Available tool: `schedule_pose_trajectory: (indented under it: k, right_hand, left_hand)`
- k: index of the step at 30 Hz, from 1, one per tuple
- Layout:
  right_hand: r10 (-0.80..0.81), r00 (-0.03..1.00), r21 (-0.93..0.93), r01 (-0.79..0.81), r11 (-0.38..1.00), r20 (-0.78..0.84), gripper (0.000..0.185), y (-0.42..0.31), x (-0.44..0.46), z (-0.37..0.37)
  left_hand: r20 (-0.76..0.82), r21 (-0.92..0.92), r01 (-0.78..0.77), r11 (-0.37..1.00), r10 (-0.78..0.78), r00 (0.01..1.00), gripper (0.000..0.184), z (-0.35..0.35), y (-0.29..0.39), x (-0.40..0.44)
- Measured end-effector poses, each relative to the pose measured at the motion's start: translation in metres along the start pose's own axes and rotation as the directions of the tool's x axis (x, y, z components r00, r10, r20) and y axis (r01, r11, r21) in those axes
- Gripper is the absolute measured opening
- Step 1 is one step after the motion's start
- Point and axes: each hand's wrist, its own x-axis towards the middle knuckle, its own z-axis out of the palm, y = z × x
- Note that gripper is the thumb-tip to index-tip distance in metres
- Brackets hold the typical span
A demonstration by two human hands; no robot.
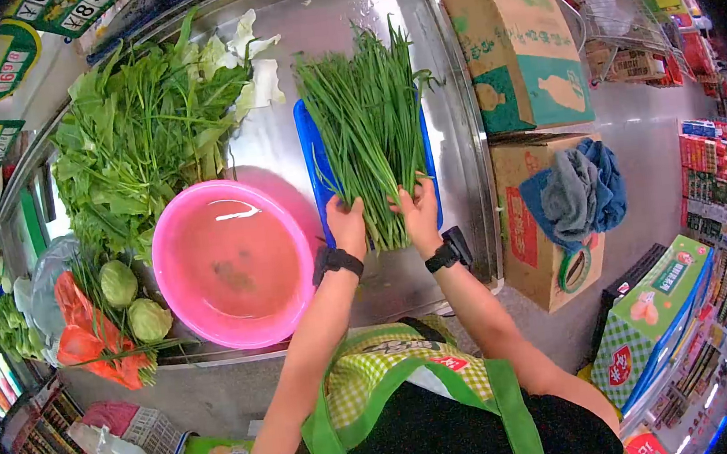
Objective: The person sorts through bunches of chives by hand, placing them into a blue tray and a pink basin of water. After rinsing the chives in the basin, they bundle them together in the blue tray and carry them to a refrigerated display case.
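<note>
Long green chives (366,129) lie in a heap over a blue tray (311,148) on the metal counter, their lower ends toward me. At the near left of the heap, my left hand (346,225) has its fingers curled against the stalks. My right hand (418,212) pinches some stalks at the near right of the heap. Both wrists wear black bands. Close to my left hand stands a pink basin (172,274) with cloudy water in it.
Leafy greens (133,145) are piled at the back left. Cabbages (119,284) and an orange bag (82,332) lie left of the basin. Cardboard boxes (496,53) stand right of the counter (473,171), one with blue-grey cloths (572,192) and a tape roll (574,268).
</note>
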Motion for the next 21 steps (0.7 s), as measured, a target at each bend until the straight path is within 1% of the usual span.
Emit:
schedule_pose_trajectory:
  k: [2, 3, 4, 5, 6, 7, 8, 9, 10, 11, 12, 13, 14, 15, 16, 17, 18, 19, 20, 21]
  right_hand:
    - [-0.012, 1.000, 0.006, 0.012, 1.000, -0.002, 0.042, -0.003, -0.005, 0.005]
    - [-0.076, 0.997, -0.026, 0.076, 0.997, 0.016, 0.042, 0.000, -0.007, 0.006]
    - [-0.136, 0.990, -0.058, 0.138, 0.989, 0.034, 0.042, 0.004, -0.008, 0.007]
    - [-0.264, 0.962, -0.314, 0.274, 0.909, 0.074, 0.035, 0.010, -0.005, 0.005]
    - [-0.263, 0.962, -0.314, 0.273, 0.909, 0.074, 0.035, 0.014, -0.006, 0.001]
    - [-0.299, 0.943, -0.474, 0.332, 0.816, 0.145, 0.037, 0.006, -0.010, 0.000]
    - [-0.320, 0.921, -0.610, 0.386, 0.691, 0.220, 0.039, -0.002, -0.013, 0.001]
    - [-0.382, 0.900, -0.637, 0.422, 0.645, 0.209, 0.032, -0.005, -0.017, 0.003]
    - [-0.380, 0.901, -0.637, 0.421, 0.646, 0.210, 0.032, -0.011, -0.021, 0.003]
    - [-0.399, 0.892, -0.604, 0.440, 0.665, 0.210, 0.026, -0.017, -0.026, 0.001]
    - [-0.420, 0.883, -0.571, 0.459, 0.681, 0.210, 0.020, -0.022, -0.029, -0.001]
    - [-0.484, 0.843, -0.507, 0.531, 0.679, 0.235, 0.012, -0.026, -0.033, -0.004]
    - [-0.484, 0.843, -0.507, 0.531, 0.679, 0.235, 0.012, -0.024, -0.038, -0.011]
    - [-0.357, 0.852, -0.445, 0.509, 0.737, 0.384, 0.009, -0.020, -0.044, -0.021]
    - [-0.226, 0.819, -0.390, 0.470, 0.792, 0.528, 0.007, -0.014, -0.048, -0.029]
    - [-0.226, 0.818, -0.390, 0.471, 0.791, 0.528, 0.007, -0.005, -0.051, -0.037]
    - [-0.072, 0.758, -0.434, 0.445, 0.783, 0.648, 0.007, 0.005, -0.053, -0.044]
    - [0.090, 0.669, -0.479, 0.427, 0.767, 0.738, 0.009, 0.012, -0.054, -0.047]
    - [0.090, 0.668, -0.480, 0.427, 0.766, 0.738, 0.009, 0.013, -0.053, -0.045]
    - [0.060, 0.705, -0.504, 0.441, 0.743, 0.706, 0.012, 0.015, -0.051, -0.041]
  left_hand:
    - [0.035, 0.079, -0.004, 0.997, 0.002, 0.999, 0.047, -0.003, 0.004, 0.000]
    - [0.047, -0.054, 0.043, 0.998, -0.041, 0.998, 0.043, -0.003, 0.005, 0.000]
    - [0.046, -0.054, 0.045, 0.998, -0.043, 0.998, 0.043, -0.003, 0.001, 0.003]
    - [0.009, -0.021, -0.021, 1.000, 0.021, 1.000, 0.035, -0.004, -0.004, 0.007]
    - [-0.025, 0.014, -0.087, 0.996, 0.087, 0.996, 0.030, -0.004, -0.009, 0.011]
    - [-0.083, 0.008, -0.048, 0.999, 0.049, 0.995, 0.025, -0.003, -0.013, 0.013]
    - [-0.084, 0.008, -0.049, 0.999, 0.050, 0.995, 0.025, -0.005, -0.020, 0.018]
    - [-0.081, 0.051, -0.100, 0.994, 0.104, 0.991, 0.026, -0.007, -0.027, 0.022]
    - [-0.076, 0.095, -0.149, 0.984, 0.157, 0.985, 0.028, -0.008, -0.024, 0.020]
    - [-0.077, 0.097, -0.148, 0.984, 0.156, 0.985, 0.028, -0.009, -0.022, 0.017]
    - [-0.078, 0.164, -0.159, 0.974, 0.173, 0.982, 0.031, -0.010, -0.019, 0.013]
    - [-0.077, 0.229, -0.168, 0.959, 0.190, 0.979, 0.036, -0.009, -0.011, 0.006]
    - [-0.076, 0.229, -0.168, 0.959, 0.190, 0.979, 0.036, -0.007, -0.005, 0.000]
    - [-0.128, 0.287, -0.147, 0.947, 0.190, 0.973, 0.037, -0.005, 0.000, -0.006]
    - [-0.180, 0.343, -0.121, 0.932, 0.192, 0.965, 0.038, -0.003, 0.001, -0.009]
    - [-0.180, 0.341, -0.121, 0.932, 0.191, 0.965, 0.038, -0.003, 0.001, -0.010]
    - [-0.179, 0.336, -0.131, 0.933, 0.200, 0.963, 0.039, -0.002, 0.001, -0.011]
    - [-0.178, 0.330, -0.141, 0.934, 0.208, 0.962, 0.041, -0.002, 0.000, -0.011]
    - [-0.179, 0.329, -0.140, 0.934, 0.207, 0.962, 0.041, -0.004, -0.009, -0.006]
    - [-0.149, 0.297, -0.110, 0.949, 0.159, 0.976, 0.044, -0.005, -0.021, 0.003]
